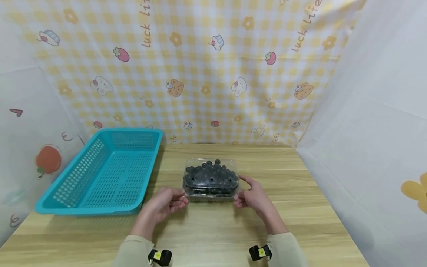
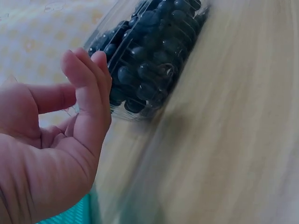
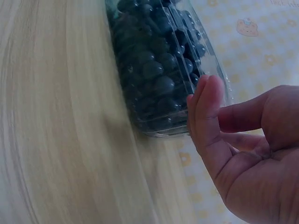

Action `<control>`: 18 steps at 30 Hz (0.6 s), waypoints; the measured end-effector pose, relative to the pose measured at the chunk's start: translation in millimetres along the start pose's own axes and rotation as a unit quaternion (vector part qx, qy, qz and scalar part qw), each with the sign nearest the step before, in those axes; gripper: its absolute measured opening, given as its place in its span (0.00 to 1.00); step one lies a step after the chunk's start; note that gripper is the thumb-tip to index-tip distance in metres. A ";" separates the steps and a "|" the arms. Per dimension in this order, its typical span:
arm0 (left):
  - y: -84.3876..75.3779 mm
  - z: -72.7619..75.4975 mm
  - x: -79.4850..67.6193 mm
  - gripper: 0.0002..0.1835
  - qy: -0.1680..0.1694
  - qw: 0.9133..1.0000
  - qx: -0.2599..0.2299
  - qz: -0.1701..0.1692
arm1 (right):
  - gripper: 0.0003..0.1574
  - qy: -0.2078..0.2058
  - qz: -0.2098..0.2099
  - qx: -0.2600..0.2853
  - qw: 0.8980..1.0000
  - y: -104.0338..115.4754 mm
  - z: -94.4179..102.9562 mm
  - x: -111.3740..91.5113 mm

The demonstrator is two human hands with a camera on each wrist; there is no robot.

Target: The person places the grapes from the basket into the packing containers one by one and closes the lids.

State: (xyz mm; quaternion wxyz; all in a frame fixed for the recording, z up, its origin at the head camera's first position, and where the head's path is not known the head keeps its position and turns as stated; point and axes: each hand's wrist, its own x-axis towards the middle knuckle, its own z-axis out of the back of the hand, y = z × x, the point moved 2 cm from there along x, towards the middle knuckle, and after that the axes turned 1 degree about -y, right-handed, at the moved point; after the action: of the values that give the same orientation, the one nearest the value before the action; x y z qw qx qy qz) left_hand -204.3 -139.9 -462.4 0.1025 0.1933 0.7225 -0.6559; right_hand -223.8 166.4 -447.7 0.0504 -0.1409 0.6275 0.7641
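Observation:
A clear plastic clamshell box [image 1: 211, 197] full of dark blueberries [image 1: 213, 174] is in the middle of the wooden table, its lid down. At its left front corner my left hand [image 1: 165, 202] pinches the edge between thumb and bent fingers. My right hand [image 1: 253, 196] grips the opposite side, with the index finger reaching along that side. Both wrist views show the bent fingertips against the ends of the box [image 2: 140, 60], and part of each grip is hidden behind the fingers. Whether the base touches the table I cannot tell.
A turquoise plastic basket [image 1: 144, 185] with perforated walls and floor stands left of the box, near my left forearm. Behind the wooden table [image 1: 213, 230] hangs a yellow checked cloth [image 1: 207, 74]; a white sheet [image 1: 363, 122] closes off the right side.

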 end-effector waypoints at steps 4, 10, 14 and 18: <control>-5.9 -4.0 5.2 0.16 -0.006 1.000 0.026 -0.008 | 0.46 -0.005 -0.003 0.012 1.000 -0.8 -1.1 5.0; -12.0 -9.0 14.9 0.17 -0.007 0.999 0.045 -0.005 | 0.43 -0.018 -0.006 0.011 1.000 2.9 -0.1 16.2; -12.3 -9.6 18.3 0.18 -0.014 0.998 0.059 -0.006 | 0.43 -0.023 -0.003 -0.001 1.000 3.9 -0.8 21.6; -12.0 -10.0 16.8 0.21 -0.026 0.997 0.077 -0.009 | 0.40 -0.029 0.001 -0.037 0.999 4.8 -0.9 21.7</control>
State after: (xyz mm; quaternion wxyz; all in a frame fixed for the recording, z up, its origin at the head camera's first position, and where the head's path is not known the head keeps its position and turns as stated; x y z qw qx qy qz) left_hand -223.5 -128.3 -457.1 0.0998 0.1772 0.6684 -0.7155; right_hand -245.6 162.3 -449.3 0.0627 -0.1202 0.5975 0.7904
